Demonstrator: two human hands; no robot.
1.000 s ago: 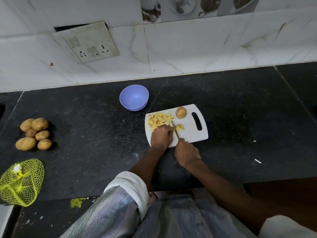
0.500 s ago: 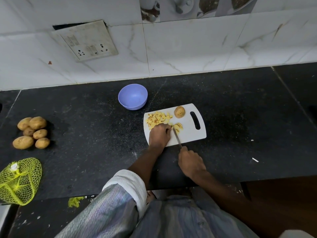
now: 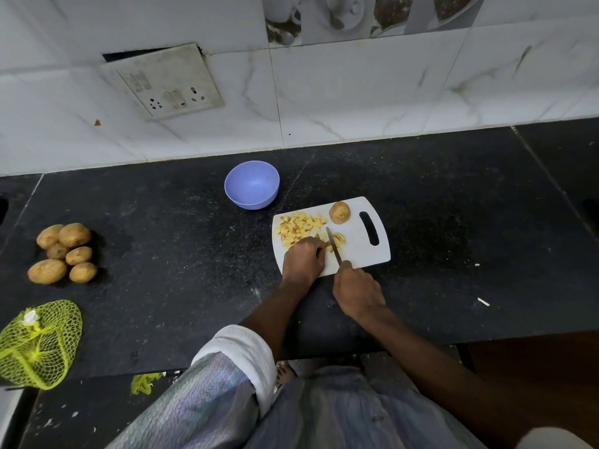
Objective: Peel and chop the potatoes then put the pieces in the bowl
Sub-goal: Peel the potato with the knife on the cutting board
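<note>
While my right hand [image 3: 358, 294] grips the knife [image 3: 334, 246] by its handle, the blade lies angled away from me across the board [image 3: 356, 251], its tip among the slices [image 3: 338, 239]. My left hand [image 3: 303, 260] sits just left of the blade, fingers curled down on the potato being cut; the piece under them is mostly hidden, so I cannot tell its size or shape. The two hands are close but apart, the blade between them.

Beyond my left hand: a heap of cut pieces [image 3: 299, 228] on the far left part of the board. Beyond the knife tip: one potato half [image 3: 339, 212], skin on, at the board's far edge, next to the handle slot. Slices lie just right of the blade.

Bowl [image 3: 252, 184]: past the board, beyond and left of my left hand, on the counter [image 3: 453, 254], near the board's far left corner but not touching it. No pieces visible in it.

Far to the left of both hands: six whole potatoes [image 3: 63, 252] in a cluster. Nearer me than those, a yellow net bag [image 3: 39, 343] at the counter's near edge. A small white scrap [image 3: 483, 302] lies on the counter well right of my right hand.
</note>
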